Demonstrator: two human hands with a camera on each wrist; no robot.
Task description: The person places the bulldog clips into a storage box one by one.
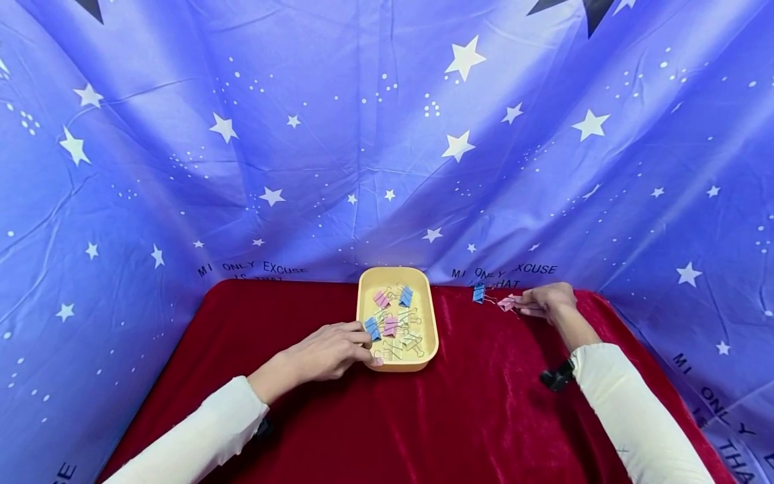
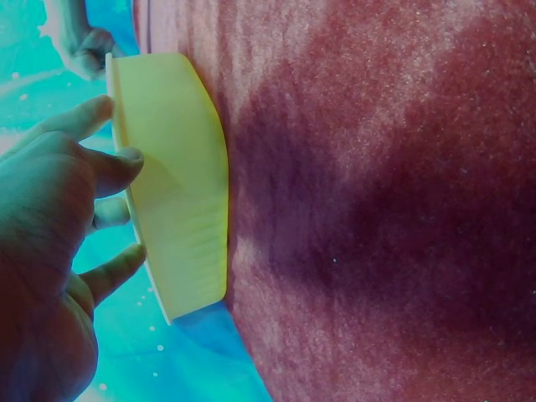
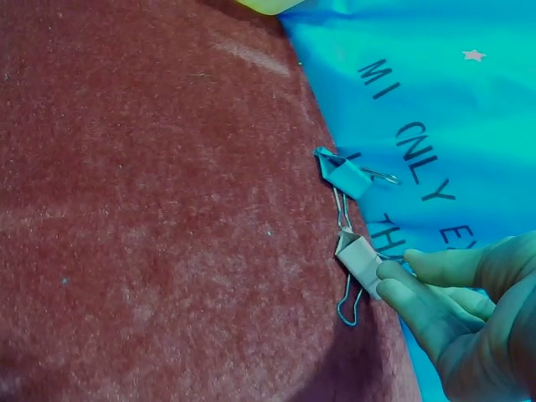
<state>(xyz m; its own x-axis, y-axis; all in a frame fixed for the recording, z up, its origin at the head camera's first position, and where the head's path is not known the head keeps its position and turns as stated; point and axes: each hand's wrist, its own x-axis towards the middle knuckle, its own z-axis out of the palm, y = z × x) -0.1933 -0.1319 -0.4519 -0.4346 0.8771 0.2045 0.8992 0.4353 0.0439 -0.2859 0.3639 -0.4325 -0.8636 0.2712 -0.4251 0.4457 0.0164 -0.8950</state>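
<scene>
A yellow box [image 1: 433, 329] holds several pink, blue and pale binder clips. My left hand [image 1: 329, 351] grips the box's left rim, its fingertips at the edge near the front corner; in the left wrist view the fingers [image 2: 117, 172] lie spread along that rim. Toward the back right of the table, my right hand [image 1: 547, 300] pinches a pink binder clip [image 1: 508, 303] by one end. That clip looks pale in the right wrist view, with one wire handle pointing away from the fingertips. Beside it, a blue binder clip [image 1: 479, 294] lies with its handle close to the pink one.
Dark red velvet cloth [image 1: 478, 417] covers the table. A blue curtain [image 1: 338, 134] with white stars and lettering rises right behind the table's back edge and along both sides. The box stands near the back edge, left of the two loose clips.
</scene>
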